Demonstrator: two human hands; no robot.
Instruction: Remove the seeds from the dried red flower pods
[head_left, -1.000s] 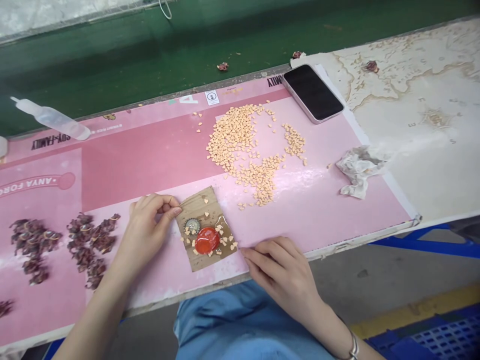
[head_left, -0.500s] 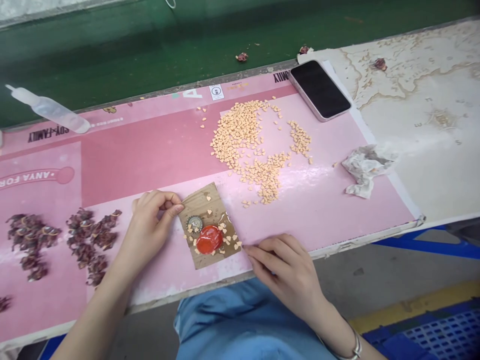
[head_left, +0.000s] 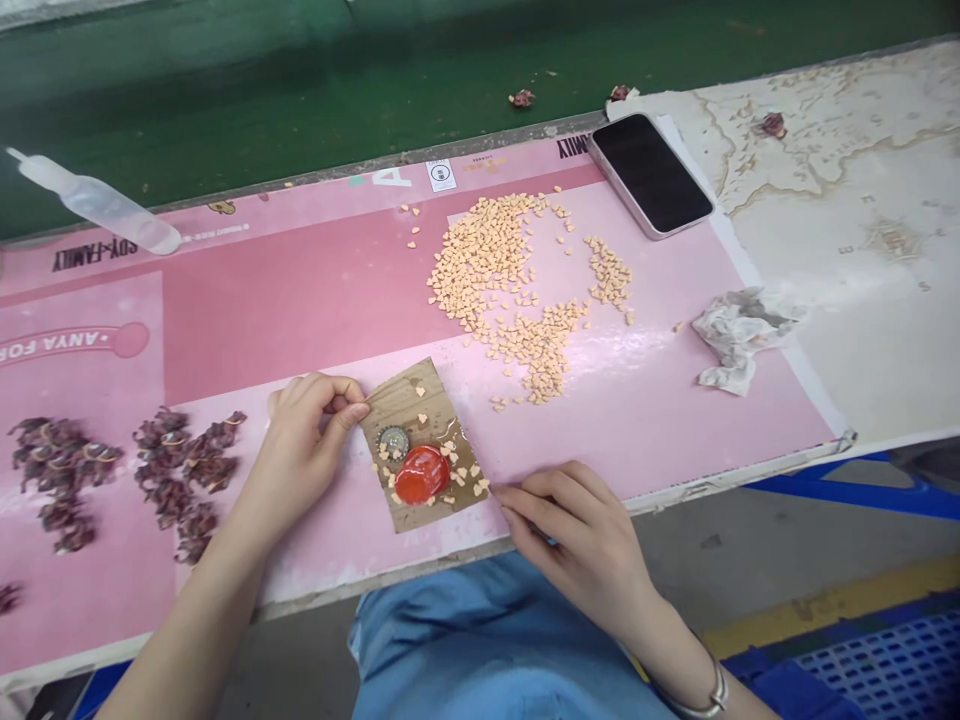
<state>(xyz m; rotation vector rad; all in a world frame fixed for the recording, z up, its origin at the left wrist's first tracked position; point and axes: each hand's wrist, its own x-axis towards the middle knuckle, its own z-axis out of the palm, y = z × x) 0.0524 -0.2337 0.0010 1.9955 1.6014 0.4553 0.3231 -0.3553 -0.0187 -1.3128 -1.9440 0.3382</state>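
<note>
A square of brown cardboard [head_left: 409, 515] lies near the table's front edge, wet in places. On it sit a red plastic cap [head_left: 421, 475], a metal bottle cap [head_left: 393, 442] and several small tan heart-shaped pieces [head_left: 455, 472]. My left hand [head_left: 315, 425] pinches the cardboard's left edge between thumb and index finger. At its lower right corner, my right hand [head_left: 577, 540] has thumb and index fingertips pressed together, close beside a tan piece. Whatever those fingertips hold is too small to make out. Beyond the cardboard spreads a loose pile of tan pieces [head_left: 484, 245].
Clusters of dark, dried-looking purple bundles [head_left: 169, 465] lie on the pink mat [head_left: 300, 290] at left. A squeeze bottle [head_left: 112, 208] rests at the back left. A phone [head_left: 652, 175] and a crumpled tissue [head_left: 742, 335] are on the right.
The whole view has shifted slightly. Both hands keep nearly the same pose at the cardboard, and the caps and tan pieces stay in place on it.
</note>
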